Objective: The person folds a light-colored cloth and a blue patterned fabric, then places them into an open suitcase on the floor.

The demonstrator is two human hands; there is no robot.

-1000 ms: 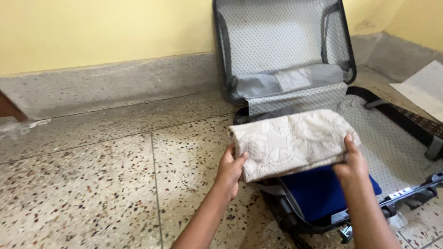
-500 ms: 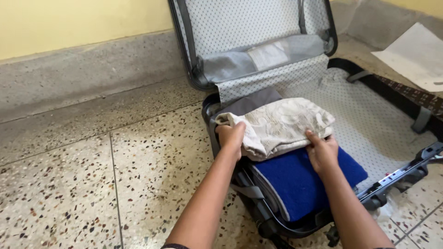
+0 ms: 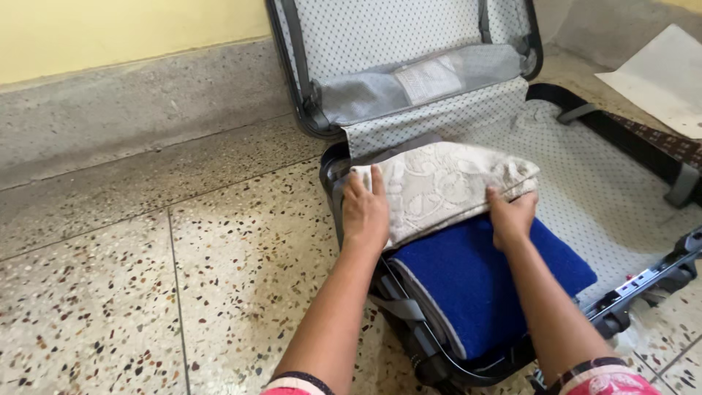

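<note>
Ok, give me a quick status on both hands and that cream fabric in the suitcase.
Left hand flat on the folded cream fabric. Right hand pressing its near edge. Fabric sits on the blue folded cloth inside the open suitcase. Nothing blocking.

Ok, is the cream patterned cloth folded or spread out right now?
Folded. The cream cloth lies as a compact bundle on the blue towel inside the open suitcase, left hand and right hand pressing its ends.
</note>
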